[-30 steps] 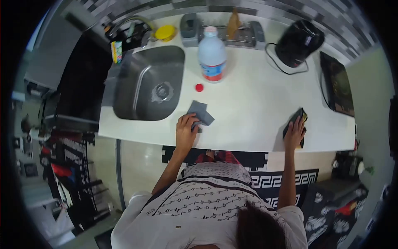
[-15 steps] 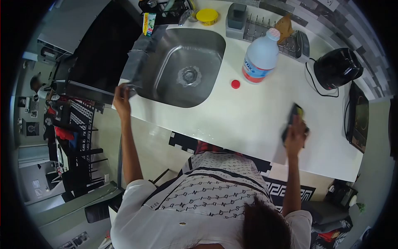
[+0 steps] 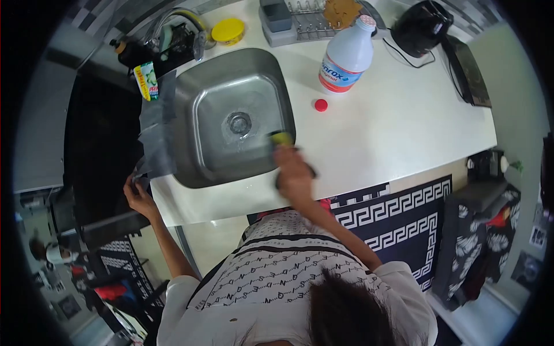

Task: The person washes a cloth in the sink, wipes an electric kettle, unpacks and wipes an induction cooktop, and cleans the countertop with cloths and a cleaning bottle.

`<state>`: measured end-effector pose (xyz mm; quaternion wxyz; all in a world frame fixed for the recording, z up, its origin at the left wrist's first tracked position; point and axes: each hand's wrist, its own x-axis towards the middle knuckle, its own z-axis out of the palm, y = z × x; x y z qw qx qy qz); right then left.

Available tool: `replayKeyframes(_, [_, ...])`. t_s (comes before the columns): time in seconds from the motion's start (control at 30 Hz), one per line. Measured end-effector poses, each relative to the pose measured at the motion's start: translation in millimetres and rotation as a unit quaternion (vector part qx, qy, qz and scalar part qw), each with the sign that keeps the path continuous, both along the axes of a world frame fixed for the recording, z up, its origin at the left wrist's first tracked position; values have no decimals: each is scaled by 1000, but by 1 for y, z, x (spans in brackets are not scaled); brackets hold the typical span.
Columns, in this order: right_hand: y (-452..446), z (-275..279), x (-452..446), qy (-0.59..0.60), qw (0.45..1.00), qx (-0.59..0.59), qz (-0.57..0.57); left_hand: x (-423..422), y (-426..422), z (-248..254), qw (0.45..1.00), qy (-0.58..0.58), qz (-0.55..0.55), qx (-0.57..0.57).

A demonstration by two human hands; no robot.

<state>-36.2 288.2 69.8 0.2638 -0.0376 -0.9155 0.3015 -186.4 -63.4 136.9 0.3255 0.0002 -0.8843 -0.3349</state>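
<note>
My right hand (image 3: 295, 177), blurred by motion, is wrapped round a black and yellow sponge (image 3: 281, 138) at the sink's near right corner. Most of the sponge is hidden under the palm. At the counter's left front corner, my left hand (image 3: 138, 196) pinches the crumpled near end of a grey sheet (image 3: 157, 135); whether it is cloth or plastic I cannot tell. That sheet lies along the left side of the steel sink (image 3: 199, 167), which has a wet patch around its drain.
An uncapped white bleach bottle (image 3: 350, 55) stands right of the sink, its red cap (image 3: 321, 105) nearby. Behind are a yellow tub (image 3: 228, 31), a dish rack (image 3: 314, 26) and a black kettle-like appliance (image 3: 421, 27) with a cord. A green-and-yellow packet (image 3: 146, 81) lies at the back left.
My right hand has swept the sponge leftward over the counter to the sink's edge. My left hand still pinches the grey sheet. The head view has turned and shifted.
</note>
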Motion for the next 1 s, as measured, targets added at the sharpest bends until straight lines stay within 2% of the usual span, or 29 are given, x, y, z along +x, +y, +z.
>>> replayKeyframes(0.07, [-39,12,-22,-90,977,-164,105,-13,-35,-50,995,-28,-34,-93])
replayKeyframes(0.1, [-37,19,-24,-87,977,-166,99,-17,-51,-74,985,-126,-82,-82])
replayKeyframes(0.13, [-29,26,-29,-131,918,-369,54,-15,-43,-73,974,-118,-110,-161])
replayKeyframes(0.2, [11,30,-30,26,856,-517,8,-12,-43,-74,972,-105,-117,-177])
replayKeyframes(0.23, [49,59,-12,24,885,-459,-72,-6,-29,-66,973,-104,-116,-172])
replayKeyframes(0.27, [88,69,4,63,899,-409,-145,4,-2,-45,960,-46,-20,-276])
replayKeyframes(0.3, [124,80,29,45,840,-503,-198,11,25,-30,925,13,77,-373])
replayKeyframes(0.33, [152,90,43,113,834,-488,-230,10,47,-24,965,20,16,-261])
replayKeyframes(0.37, [197,66,57,134,853,-410,-294,7,71,-20,988,29,-44,-147])
replayKeyframes(0.4, [218,57,65,120,865,-348,-342,9,104,-17,992,-21,-109,-53])
replayKeyframes(0.43, [252,22,75,37,912,-203,-355,13,146,-15,981,-68,-175,43])
replayKeyframes(0.47, [269,-19,83,-253,836,130,-469,20,193,-1,968,-76,-237,19])
replayKeyframes(0.5, [269,-24,74,-228,828,155,-488,25,237,-1,941,-107,-315,61])
replayKeyframes(0.57, [276,-27,40,-198,826,180,-497,24,305,-16,883,-127,-452,-22])
replayKeyframes(0.67, [298,-20,-8,-185,861,158,-446,17,366,-37,879,-95,-468,-7])
replayKeyframes(0.73, [323,-21,-40,-140,896,168,-386,15,379,-48,865,-109,-484,-74])
replayKeyframes(0.8, [345,-22,-76,-129,917,175,-334,10,382,-60,863,-100,-489,-77])
replayKeyframes(0.87, [361,-25,-111,-120,931,185,-290,10,379,-67,857,-147,-493,24])
replayKeyframes(1.0, [363,-23,-169,-137,926,198,-291,11,382,-46,858,-124,-495,-55])
